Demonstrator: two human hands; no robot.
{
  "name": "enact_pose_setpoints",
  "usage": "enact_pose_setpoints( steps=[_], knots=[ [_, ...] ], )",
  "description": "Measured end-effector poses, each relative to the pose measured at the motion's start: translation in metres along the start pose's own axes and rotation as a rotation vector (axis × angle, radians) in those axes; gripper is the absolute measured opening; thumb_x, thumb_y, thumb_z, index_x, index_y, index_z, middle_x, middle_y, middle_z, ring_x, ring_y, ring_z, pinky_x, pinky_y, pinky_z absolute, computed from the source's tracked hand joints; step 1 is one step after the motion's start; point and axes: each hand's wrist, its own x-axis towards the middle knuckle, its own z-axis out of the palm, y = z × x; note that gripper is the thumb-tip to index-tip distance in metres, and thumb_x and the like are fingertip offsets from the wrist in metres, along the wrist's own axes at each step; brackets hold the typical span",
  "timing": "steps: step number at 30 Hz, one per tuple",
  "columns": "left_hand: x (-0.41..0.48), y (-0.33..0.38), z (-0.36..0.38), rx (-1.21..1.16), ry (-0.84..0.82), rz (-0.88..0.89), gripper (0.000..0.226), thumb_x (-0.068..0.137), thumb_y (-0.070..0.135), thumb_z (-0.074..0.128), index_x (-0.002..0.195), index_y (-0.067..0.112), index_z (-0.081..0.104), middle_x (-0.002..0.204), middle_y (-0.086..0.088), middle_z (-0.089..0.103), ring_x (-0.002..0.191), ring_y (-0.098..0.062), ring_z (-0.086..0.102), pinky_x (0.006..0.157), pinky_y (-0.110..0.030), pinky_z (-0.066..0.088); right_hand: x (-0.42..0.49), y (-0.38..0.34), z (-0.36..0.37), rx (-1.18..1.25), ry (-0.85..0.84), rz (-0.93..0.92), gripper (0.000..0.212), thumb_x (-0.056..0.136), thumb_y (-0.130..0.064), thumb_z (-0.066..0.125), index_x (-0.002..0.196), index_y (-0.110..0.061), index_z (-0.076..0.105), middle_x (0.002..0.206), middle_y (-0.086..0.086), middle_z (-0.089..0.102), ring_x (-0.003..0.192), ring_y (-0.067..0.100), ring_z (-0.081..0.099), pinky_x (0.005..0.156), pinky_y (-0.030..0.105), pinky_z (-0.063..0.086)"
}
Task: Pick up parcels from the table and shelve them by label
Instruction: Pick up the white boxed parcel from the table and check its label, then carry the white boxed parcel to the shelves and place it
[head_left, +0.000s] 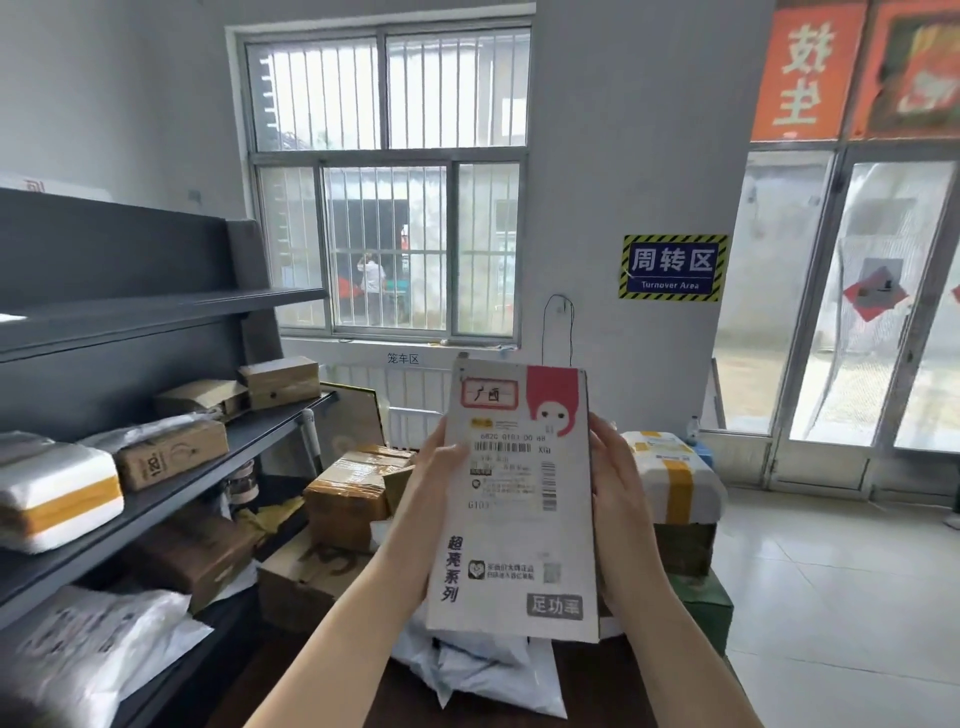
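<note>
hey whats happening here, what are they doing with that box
A person is holding a flat white parcel upright in front of them, left hand on its left edge and right hand on its right edge, with the shipping label facing the camera as if being read. It has not been shelved yet. The dark shelving unit to the left already carries several boxes and padded bags, and more cardboard parcels are piled below the window.

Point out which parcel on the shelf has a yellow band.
The white foam box at the shelf's near end; the others there are plain brown cartons or grey bags.
</note>
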Motion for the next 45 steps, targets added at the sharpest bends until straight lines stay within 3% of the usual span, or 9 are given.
enact_pose_setpoints(
  steps=[3,7,12,16,21,26,29,40,45],
  knots=[
    [-0.009,0.007,0.004,0.0,-0.002,0.099,0.069,0.065,0.021,0.062,0.132,0.006,0.05,0.099,-0.012,0.075,0.083,-0.027,0.073,0.061,-0.035,0.058,-0.003,-0.014,0.012,0.201,-0.11,-0.011,0.046,0.105,-0.027,0.038,0.149,-0.015,0.043,0.129,-0.001,0.068,0.114,0.011,0.069,0.083,0.027,0.06],
    [-0.008,0.023,0.001,0.048,0.02,0.192,0.045,0.083,0.005,0.051,0.128,0.007,0.049,0.069,0.008,0.079,0.061,-0.004,0.075,0.05,-0.017,0.056,-0.008,-0.034,0.025,0.195,-0.183,-0.043,0.059,0.097,-0.031,0.04,0.154,-0.02,0.035,0.147,0.009,0.056,0.127,0.023,0.062,0.093,0.034,0.059],
    [-0.033,0.039,0.0,0.113,0.001,0.22,0.038,0.084,0.024,0.051,0.119,0.033,0.063,0.102,0.0,0.08,0.088,-0.019,0.076,0.067,-0.031,0.06,-0.018,-0.053,0.037,0.198,-0.186,-0.08,0.06,0.097,-0.029,0.042,0.155,-0.023,0.032,0.151,0.011,0.052,0.13,0.027,0.059,0.101,0.043,0.055],
    [-0.053,0.052,0.004,0.109,-0.007,0.272,0.043,0.099,0.017,0.048,0.135,0.038,0.056,0.125,-0.009,0.072,0.107,-0.03,0.072,0.081,-0.043,0.061,-0.032,-0.068,0.042,0.203,-0.207,-0.071,0.062,0.096,-0.034,0.043,0.156,-0.027,0.029,0.151,0.009,0.052,0.129,0.027,0.06,0.101,0.043,0.055],
    [-0.085,0.075,0.014,0.093,0.003,0.339,0.046,0.101,0.013,0.048,0.134,0.044,0.053,0.131,-0.005,0.07,0.112,-0.028,0.07,0.086,-0.041,0.06,-0.051,-0.093,0.043,0.229,-0.209,-0.13,0.06,0.096,-0.031,0.045,0.155,-0.028,0.033,0.149,0.007,0.056,0.128,0.027,0.061,0.102,0.047,0.054],
    [-0.124,0.103,0.023,0.051,-0.047,0.382,0.05,0.099,0.017,0.049,0.146,0.033,0.046,0.136,-0.014,0.065,0.12,-0.036,0.064,0.097,-0.057,0.052,-0.071,-0.128,0.049,0.311,-0.26,-0.213,0.065,0.091,-0.026,0.045,0.155,-0.025,0.033,0.15,0.008,0.054,0.127,0.03,0.061,0.093,0.042,0.06],
    [-0.151,0.12,0.031,0.094,-0.039,0.437,0.05,0.098,0.017,0.049,0.146,0.032,0.047,0.133,-0.013,0.067,0.118,-0.037,0.065,0.094,-0.054,0.055,-0.088,-0.151,0.052,0.391,-0.331,-0.21,0.066,0.09,-0.025,0.043,0.155,-0.025,0.032,0.15,0.01,0.053,0.127,0.032,0.06,0.091,0.043,0.06],
    [-0.325,0.147,0.057,0.166,0.243,0.494,0.051,0.101,0.017,0.046,0.15,0.031,0.042,0.138,-0.016,0.063,0.125,-0.039,0.06,0.102,-0.059,0.047,-0.201,-0.206,0.068,0.603,-0.633,-0.068,0.057,0.097,-0.021,0.043,0.153,-0.023,0.039,0.146,0.016,0.057,0.128,0.043,0.059,0.101,0.066,0.049],
    [-0.438,0.164,0.061,0.227,0.455,0.534,0.04,0.101,0.02,0.045,0.133,0.04,0.058,0.125,-0.008,0.073,0.114,-0.027,0.07,0.089,-0.045,0.059,-0.289,-0.226,0.092,0.753,-0.793,0.09,0.06,0.095,-0.023,0.047,0.154,-0.026,0.038,0.145,0.013,0.059,0.126,0.039,0.062,0.097,0.058,0.055]
  ],
)
